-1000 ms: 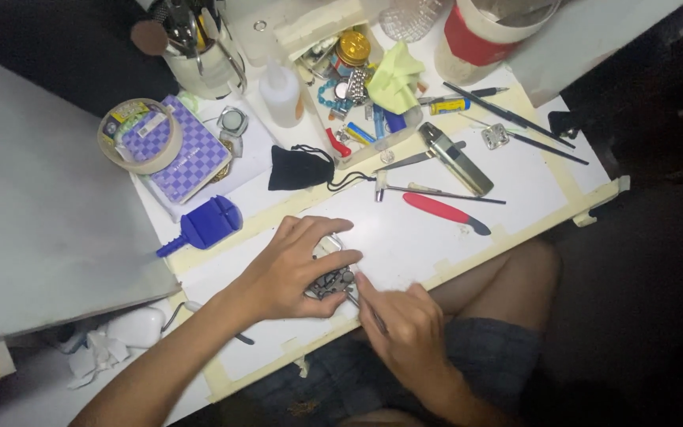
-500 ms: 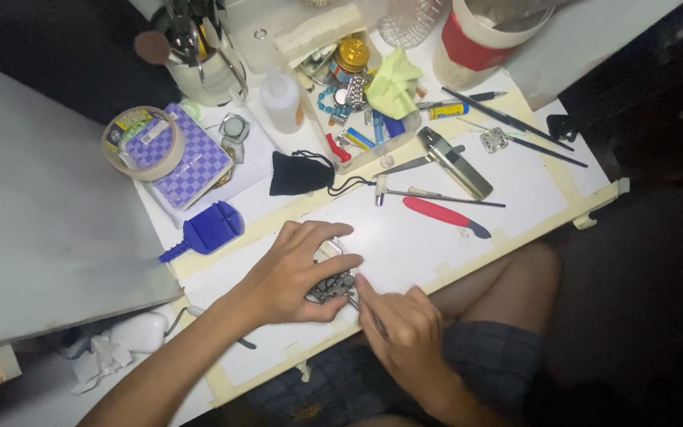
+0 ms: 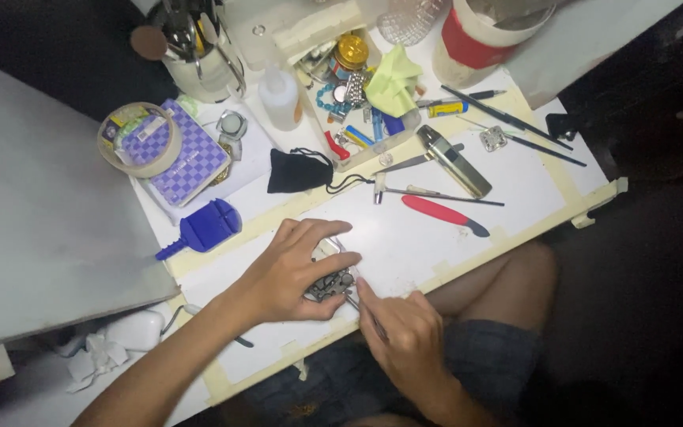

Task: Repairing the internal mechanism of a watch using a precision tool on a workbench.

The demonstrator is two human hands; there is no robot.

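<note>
My left hand (image 3: 290, 273) presses down on a metal wristwatch (image 3: 330, 283) with a dark link band, pinning it to the white work board (image 3: 405, 237). Its fingers curl over the watch case. My right hand (image 3: 401, 336) sits just below and to the right, gripping a thin pointed tool (image 3: 355, 303) whose tip meets the watch band. Most of the watch is hidden under my left fingers.
A blue watch tool (image 3: 203, 227), a black pouch (image 3: 298, 171), a red-handled knife (image 3: 440, 213), a metal lighter-shaped tool (image 3: 454, 160) and thin picks lie beyond my hands. A parts tray (image 3: 357, 103), tape roll (image 3: 140, 138), white bottle (image 3: 280, 96) and tool cup (image 3: 199, 55) stand at the back.
Both hands stay on the watch in the same place. Only the view has shifted slightly; the tool tip remains at the band.
</note>
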